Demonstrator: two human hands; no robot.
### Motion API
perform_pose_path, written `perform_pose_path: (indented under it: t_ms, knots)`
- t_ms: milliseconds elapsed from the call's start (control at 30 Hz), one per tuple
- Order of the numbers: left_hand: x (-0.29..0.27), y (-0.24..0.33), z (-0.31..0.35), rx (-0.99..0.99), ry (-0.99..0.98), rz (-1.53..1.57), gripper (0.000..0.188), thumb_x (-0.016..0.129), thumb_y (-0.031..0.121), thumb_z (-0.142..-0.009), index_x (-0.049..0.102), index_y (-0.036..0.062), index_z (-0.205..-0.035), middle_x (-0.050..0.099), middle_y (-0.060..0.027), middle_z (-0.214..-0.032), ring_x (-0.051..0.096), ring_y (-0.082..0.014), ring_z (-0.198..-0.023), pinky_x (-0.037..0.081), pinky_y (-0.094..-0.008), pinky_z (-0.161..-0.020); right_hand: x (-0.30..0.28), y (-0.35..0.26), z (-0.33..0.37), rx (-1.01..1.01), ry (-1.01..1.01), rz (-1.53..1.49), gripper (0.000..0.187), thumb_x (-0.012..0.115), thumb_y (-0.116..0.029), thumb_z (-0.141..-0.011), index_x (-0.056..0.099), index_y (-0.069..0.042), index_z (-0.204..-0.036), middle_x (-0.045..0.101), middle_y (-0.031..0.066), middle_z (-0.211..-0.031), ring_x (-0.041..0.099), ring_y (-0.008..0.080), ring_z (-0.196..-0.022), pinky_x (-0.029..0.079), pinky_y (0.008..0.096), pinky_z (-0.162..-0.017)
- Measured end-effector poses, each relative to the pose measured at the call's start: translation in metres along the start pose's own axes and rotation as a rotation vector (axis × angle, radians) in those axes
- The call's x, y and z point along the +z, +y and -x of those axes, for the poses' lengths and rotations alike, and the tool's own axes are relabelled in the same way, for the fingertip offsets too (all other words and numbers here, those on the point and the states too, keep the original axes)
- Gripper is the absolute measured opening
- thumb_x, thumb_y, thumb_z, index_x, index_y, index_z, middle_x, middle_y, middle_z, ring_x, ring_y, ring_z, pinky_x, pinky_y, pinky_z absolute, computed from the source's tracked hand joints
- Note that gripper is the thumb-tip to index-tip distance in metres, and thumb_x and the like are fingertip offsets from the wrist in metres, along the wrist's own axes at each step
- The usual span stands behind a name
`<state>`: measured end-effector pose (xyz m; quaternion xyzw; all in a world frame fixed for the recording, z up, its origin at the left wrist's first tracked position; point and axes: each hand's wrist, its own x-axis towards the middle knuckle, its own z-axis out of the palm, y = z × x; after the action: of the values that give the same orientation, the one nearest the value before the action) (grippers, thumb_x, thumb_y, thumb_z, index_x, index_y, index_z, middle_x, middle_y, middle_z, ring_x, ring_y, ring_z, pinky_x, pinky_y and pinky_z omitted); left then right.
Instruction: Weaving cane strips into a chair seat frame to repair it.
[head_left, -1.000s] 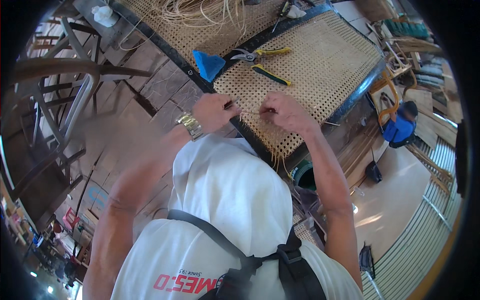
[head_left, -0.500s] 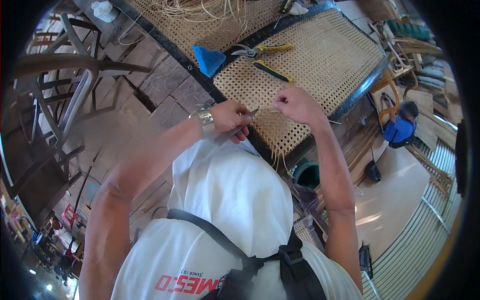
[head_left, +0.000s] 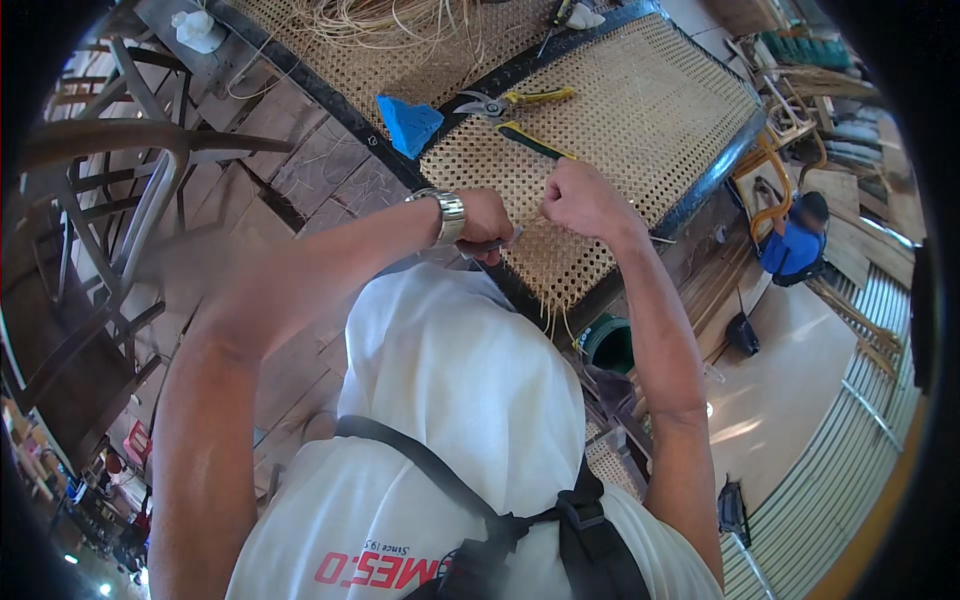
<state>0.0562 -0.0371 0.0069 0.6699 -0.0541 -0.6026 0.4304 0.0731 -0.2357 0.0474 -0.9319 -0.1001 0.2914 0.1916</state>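
Note:
Woven cane webbing [head_left: 600,110] fills a dark frame in front of me. My left hand [head_left: 484,220], with a metal watch [head_left: 450,215] at its wrist, is closed round a knife [head_left: 482,247] at the panel's near left edge. Most of the blade is covered by the fingers. Just right of it, my right hand [head_left: 580,200] is closed in a pinch close over the webbing; whatever it grips is too small to make out. Beyond the right hand lie pruning shears [head_left: 510,115] with yellow and black handles, spread apart. A blue wedge-shaped piece [head_left: 408,125] rests left of them.
Loose cane strands [head_left: 390,20] lie on the far panel. A screwdriver-like tool [head_left: 556,22] is at the far edge. Below the near corner stands a green bucket [head_left: 608,345]. Bare chair frames [head_left: 130,160] stand left; another person [head_left: 797,240] sits far right.
My left hand has turned and moved slightly right and up, and the knife blade that showed plainly is now mostly hidden. My right hand has barely shifted, still closed.

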Motion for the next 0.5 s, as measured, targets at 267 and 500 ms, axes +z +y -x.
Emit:
perform_pose_path:
  t_ms: [267,500]
  knots:
    - [0.036,-0.018,-0.026,0.147,0.229,-0.227,0.044,0.051,0.03,-0.1,0.069,0.0046,-0.07,0.072,-0.0082,-0.066,0.068,-0.0184,-0.051,0.054,-0.0331,-0.047,0.016,0.008,-0.011,-0.091,-0.141,0.005,0.016,0.077,-0.014,-0.074,0.072,0.002,-0.075,0.069,0.018,-0.068,0.069,0.0328,-0.065,0.054,0.041,-0.064]
    - [0.01,-0.009,-0.023,-0.127,0.187,0.026,0.057,0.058,0.052,-0.097,0.068,0.0035,-0.068,0.065,-0.0063,-0.059,0.059,-0.0156,-0.045,0.049,-0.035,-0.042,0.02,-0.015,0.017,-0.12,0.017,0.282,0.014,0.07,-0.012,-0.077,0.072,0.0,-0.085,0.067,0.0175,-0.097,0.066,0.0381,-0.09,0.053,0.0447,-0.081]
